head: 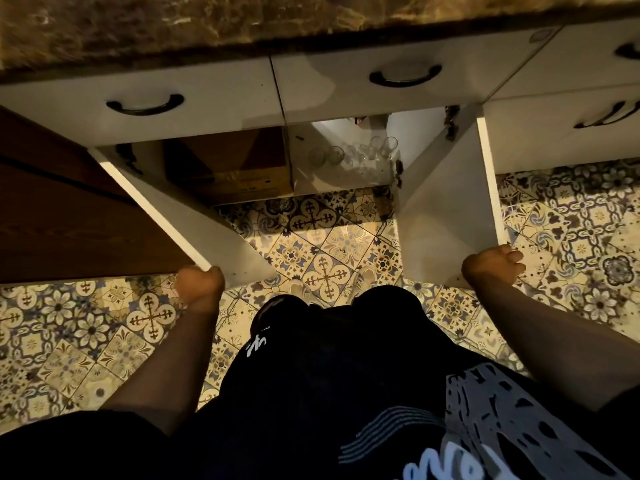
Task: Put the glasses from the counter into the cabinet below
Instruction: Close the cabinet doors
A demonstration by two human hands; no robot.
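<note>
1. Glasses [353, 154] are standing clustered inside the cabinet [346, 174], right of a cardboard box [239, 168].
2. My left hand [199, 284] is gripping the left cabinet door [194, 216].
3. My right hand [493, 265] is gripping the right cabinet door [446, 202].

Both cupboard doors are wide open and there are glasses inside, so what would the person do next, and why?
Probably swing both doors shut. The left hand grips the edge of the left door, the right hand grips the right door, and the glasses already stand on the cabinet's shelf. The visible stretch of counter shows no glasses.
</note>
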